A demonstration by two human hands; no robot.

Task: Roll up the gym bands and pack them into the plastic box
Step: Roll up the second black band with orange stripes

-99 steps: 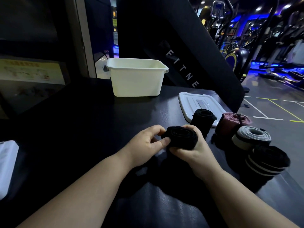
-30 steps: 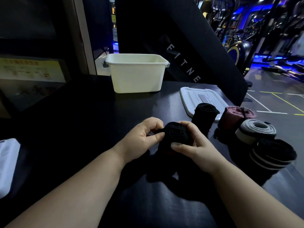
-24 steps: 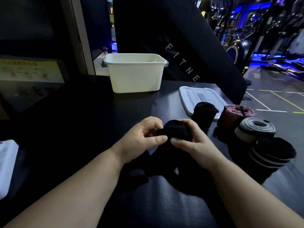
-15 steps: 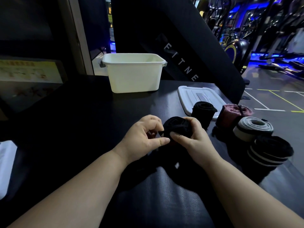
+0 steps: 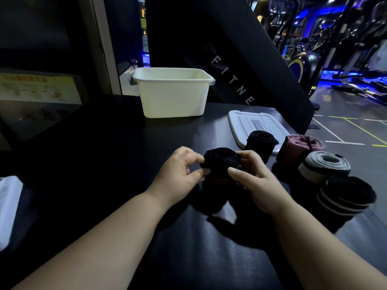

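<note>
A black gym band [image 5: 219, 163], mostly rolled, sits between both hands just above the dark table. My left hand [image 5: 179, 173] pinches its left side with thumb and fingers. My right hand [image 5: 254, 177] wraps its right side, thumb across the front; a loose tail hangs below. The white plastic box [image 5: 172, 101] stands open at the back centre, its inside hidden. To the right stand rolled bands: a black roll [image 5: 261, 143], a pink roll [image 5: 297, 148], a grey roll [image 5: 325, 167] and a black striped roll [image 5: 346, 195].
The box's white lid [image 5: 240, 124] lies flat behind the rolls, near the table's right edge. A white object [image 5: 9, 206] lies at the left edge. A slanted black panel with lettering [image 5: 232, 80] rises behind the table. Gym machines fill the far right.
The hands have kept turning the black band, and the roll now stands more upright with its coiled end facing up. The view has drifted slightly; the other rolls have not moved.
</note>
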